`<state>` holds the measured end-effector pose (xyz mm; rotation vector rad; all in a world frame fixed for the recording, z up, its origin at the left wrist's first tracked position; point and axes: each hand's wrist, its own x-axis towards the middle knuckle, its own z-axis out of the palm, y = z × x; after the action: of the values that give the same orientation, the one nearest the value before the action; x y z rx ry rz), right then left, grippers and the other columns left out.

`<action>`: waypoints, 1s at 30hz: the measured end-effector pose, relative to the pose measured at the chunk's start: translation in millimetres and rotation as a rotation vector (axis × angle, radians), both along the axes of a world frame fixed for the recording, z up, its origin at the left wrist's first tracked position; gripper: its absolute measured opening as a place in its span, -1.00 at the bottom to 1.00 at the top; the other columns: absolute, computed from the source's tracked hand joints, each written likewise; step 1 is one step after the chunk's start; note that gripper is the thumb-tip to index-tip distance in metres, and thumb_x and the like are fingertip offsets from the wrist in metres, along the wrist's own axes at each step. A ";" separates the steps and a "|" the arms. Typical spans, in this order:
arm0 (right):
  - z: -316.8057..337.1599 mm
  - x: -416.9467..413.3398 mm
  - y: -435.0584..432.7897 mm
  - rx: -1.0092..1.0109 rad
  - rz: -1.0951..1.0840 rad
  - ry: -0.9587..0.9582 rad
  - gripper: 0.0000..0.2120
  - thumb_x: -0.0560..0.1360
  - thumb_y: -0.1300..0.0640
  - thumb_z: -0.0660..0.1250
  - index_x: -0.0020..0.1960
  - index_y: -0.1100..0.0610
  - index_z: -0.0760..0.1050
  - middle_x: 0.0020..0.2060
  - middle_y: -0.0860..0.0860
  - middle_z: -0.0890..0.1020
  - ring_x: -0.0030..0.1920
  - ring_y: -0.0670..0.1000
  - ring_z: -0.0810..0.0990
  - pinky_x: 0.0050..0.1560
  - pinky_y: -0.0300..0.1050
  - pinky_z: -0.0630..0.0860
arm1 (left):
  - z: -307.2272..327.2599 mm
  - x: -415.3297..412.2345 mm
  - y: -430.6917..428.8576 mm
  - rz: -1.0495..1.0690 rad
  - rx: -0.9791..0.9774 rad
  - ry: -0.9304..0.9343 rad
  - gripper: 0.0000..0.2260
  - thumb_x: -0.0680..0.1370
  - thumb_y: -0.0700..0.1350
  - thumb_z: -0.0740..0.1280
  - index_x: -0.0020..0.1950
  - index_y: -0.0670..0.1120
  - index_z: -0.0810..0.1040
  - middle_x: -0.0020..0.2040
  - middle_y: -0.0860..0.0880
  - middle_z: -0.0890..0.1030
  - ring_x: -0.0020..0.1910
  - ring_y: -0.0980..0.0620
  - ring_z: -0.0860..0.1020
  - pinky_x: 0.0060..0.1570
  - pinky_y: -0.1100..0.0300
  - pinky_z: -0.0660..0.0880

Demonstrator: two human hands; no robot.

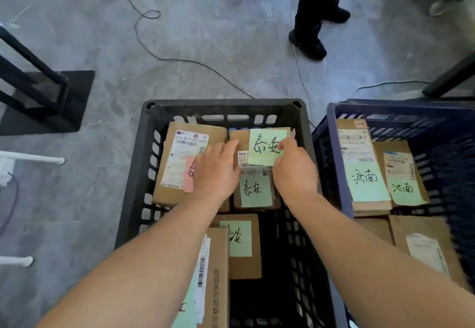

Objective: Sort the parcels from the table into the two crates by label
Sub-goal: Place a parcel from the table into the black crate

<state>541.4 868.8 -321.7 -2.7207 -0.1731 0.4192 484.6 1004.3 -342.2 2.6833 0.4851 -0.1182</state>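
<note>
A black crate (pixel 133 173) stands on the floor in front of me, holding several cardboard parcels with green or pink handwritten notes. Both hands reach into its far part and hold one small parcel (pixel 241 137) with a green note (pixel 267 146). My left hand (pixel 217 170) holds its left edge. My right hand (pixel 294 170) grips its right side, fingers curled over the note. Below it lies another green-noted parcel (pixel 255 191). To the right, a blue crate (pixel 331 132) holds parcels whose green notes (pixel 365 181) carry different writing.
A person's dark legs and shoes (pixel 308 42) stand on the grey floor beyond the crates. Cables (pixel 154 55) trail across the floor. A black stand base (pixel 48 101) sits at left, white pipe ends (pixel 33 158) at far left.
</note>
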 end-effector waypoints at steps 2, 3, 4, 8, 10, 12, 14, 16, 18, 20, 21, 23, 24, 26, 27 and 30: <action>-9.5 5.5 5.4 -0.021 0.000 0.029 -0.65 0.57 0.27 0.14 0.34 0.12 0.28 0.12 0.15 0.50 0.01 0.17 0.55 -0.19 -0.06 0.38 | -10.4 5.9 3.5 -0.016 0.081 0.025 -0.49 0.57 0.03 0.30 0.49 0.06 0.23 0.36 0.05 0.44 0.30 -0.02 0.35 0.22 0.06 0.26; -14.0 8.7 8.2 -0.020 -0.007 0.042 -0.63 0.57 0.28 0.15 0.36 0.12 0.27 0.14 0.16 0.49 0.03 0.16 0.54 -0.18 -0.06 0.39 | -14.7 8.9 4.5 -0.022 0.116 0.028 -0.50 0.57 0.05 0.29 0.48 0.06 0.24 0.35 0.06 0.45 0.29 -0.02 0.34 0.19 0.07 0.24; -17.7 12.1 11.1 -0.017 -0.016 0.055 -0.62 0.56 0.29 0.15 0.36 0.13 0.26 0.16 0.17 0.48 0.04 0.17 0.54 -0.15 -0.05 0.40 | -18.2 12.3 5.2 -0.030 0.150 0.026 -0.51 0.57 0.07 0.28 0.47 0.06 0.25 0.34 0.07 0.46 0.29 -0.02 0.34 0.18 0.07 0.23; -29.9 27.4 19.3 0.010 -0.020 0.084 -0.60 0.54 0.34 0.15 0.37 0.17 0.29 0.20 0.20 0.44 0.11 0.20 0.51 0.04 0.01 0.45 | -26.5 26.5 7.0 -0.080 0.249 -0.004 -0.57 0.59 0.10 0.23 0.44 0.05 0.31 0.32 0.06 0.48 0.29 -0.02 0.34 0.17 0.07 0.22; -32.0 32.2 20.7 0.010 0.002 0.101 -0.59 0.54 0.34 0.14 0.37 0.17 0.32 0.25 0.20 0.40 0.17 0.20 0.47 0.09 0.01 0.44 | -28.2 29.6 8.8 -0.107 0.265 0.006 -0.58 0.60 0.09 0.21 0.45 0.04 0.31 0.32 0.04 0.46 0.29 -0.03 0.34 0.20 0.07 0.23; -30.6 31.3 21.9 -0.043 0.042 0.118 -0.59 0.54 0.32 0.15 0.39 0.16 0.31 0.42 0.22 0.22 0.32 0.21 0.35 0.19 0.04 0.40 | -28.5 30.1 10.0 -0.113 0.248 0.038 -0.58 0.60 0.08 0.23 0.44 0.02 0.33 0.30 0.00 0.42 0.28 -0.04 0.33 0.22 0.06 0.24; -25.3 27.6 23.2 -0.112 0.099 0.098 -0.53 0.54 0.28 0.20 0.44 0.14 0.24 0.52 0.21 -0.05 0.45 0.21 0.16 0.29 0.07 0.35 | -25.0 28.7 8.3 -0.104 0.221 0.045 -0.57 0.57 0.08 0.27 0.41 0.00 0.37 0.24 -0.03 0.38 0.26 -0.04 0.34 0.21 0.07 0.26; -16.8 21.3 22.4 -0.129 0.140 0.057 -0.40 0.53 0.26 0.24 0.51 0.16 0.10 0.52 0.20 -0.17 0.49 0.20 0.04 0.35 0.04 0.32 | -16.0 25.1 4.2 -0.102 0.196 0.040 -0.55 0.56 0.08 0.29 0.42 0.00 0.35 0.22 -0.04 0.36 0.25 -0.04 0.34 0.19 0.08 0.27; -5.0 10.8 16.9 -0.107 0.185 0.018 -0.35 0.54 0.25 0.24 0.54 0.16 0.01 0.52 0.19 -0.18 0.50 0.18 -0.01 0.40 -0.01 0.25 | -4.3 17.5 -1.5 -0.092 0.169 0.031 -0.52 0.57 0.06 0.28 0.46 0.01 0.28 0.27 -0.05 0.33 0.28 -0.04 0.33 0.20 0.09 0.26; 5.5 -5.3 6.2 -0.067 0.228 -0.018 -0.42 0.55 0.25 0.22 0.51 0.16 0.08 0.53 0.17 -0.11 0.49 0.15 0.03 0.39 -0.04 0.24 | 4.9 4.9 -8.8 -0.060 0.141 0.030 -0.50 0.58 0.05 0.26 0.49 0.02 0.22 0.34 -0.06 0.29 0.32 -0.05 0.31 0.24 0.09 0.25; 9.8 -15.3 -1.0 -0.042 0.241 -0.032 -0.47 0.55 0.24 0.21 0.48 0.15 0.15 0.53 0.15 -0.06 0.49 0.14 0.05 0.36 -0.06 0.27 | 8.9 -3.2 -14.4 -0.041 0.129 0.033 -0.49 0.58 0.04 0.26 0.50 0.02 0.19 0.38 -0.06 0.27 0.34 -0.05 0.30 0.28 0.07 0.24; 17.0 -35.9 -18.1 -0.002 0.265 -0.049 -0.54 0.56 0.23 0.19 0.45 0.15 0.24 0.53 0.14 0.03 0.49 0.12 0.07 0.34 -0.06 0.31 | 17.5 -20.9 -31.3 -0.009 0.079 0.051 -0.42 0.58 0.03 0.27 0.54 0.02 0.09 0.49 -0.10 0.16 0.43 -0.08 0.24 0.38 0.03 0.21; 20.2 -45.6 -28.1 0.003 0.273 -0.052 -0.55 0.57 0.22 0.19 0.45 0.15 0.26 0.52 0.15 0.07 0.50 0.13 0.07 0.34 -0.05 0.32 | 22.8 -30.4 -42.4 -0.001 0.048 0.069 -0.38 0.58 0.04 0.26 0.56 0.02 0.03 0.54 -0.11 0.07 0.48 -0.09 0.18 0.42 0.02 0.16; 27.6 -61.7 -49.1 -0.005 0.281 -0.068 -0.54 0.54 0.24 0.24 0.43 0.18 0.33 0.49 0.19 0.18 0.49 0.17 0.15 0.33 0.02 0.35 | 35.6 -50.2 -66.2 0.005 0.017 0.094 -0.34 0.60 0.06 0.23 0.58 0.01 -0.07 0.58 -0.09 -0.08 0.53 -0.08 0.06 0.46 0.05 0.09; 33.5 -68.7 -60.1 -0.013 0.284 -0.084 -0.54 0.50 0.25 0.29 0.39 0.21 0.38 0.46 0.22 0.26 0.46 0.21 0.22 0.31 0.06 0.38 | 43.7 -59.9 -77.8 0.005 0.008 0.104 -0.34 0.61 0.07 0.20 0.58 0.00 -0.09 0.58 -0.08 -0.13 0.54 -0.08 0.03 0.46 0.06 0.07; 54.6 -85.7 -94.2 -0.094 0.324 -0.097 -0.52 0.25 0.26 0.53 0.16 0.23 0.58 0.24 0.27 0.52 0.22 0.28 0.53 0.08 0.13 0.56 | 73.3 -85.8 -109.5 0.024 0.001 0.124 -0.34 0.62 0.11 0.15 0.58 -0.01 -0.13 0.58 -0.08 -0.22 0.55 -0.07 -0.04 0.48 0.07 -0.02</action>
<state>455.8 774.6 -267.1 -2.8120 -0.6418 0.3928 398.8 894.8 -268.9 2.6809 0.5553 -0.2789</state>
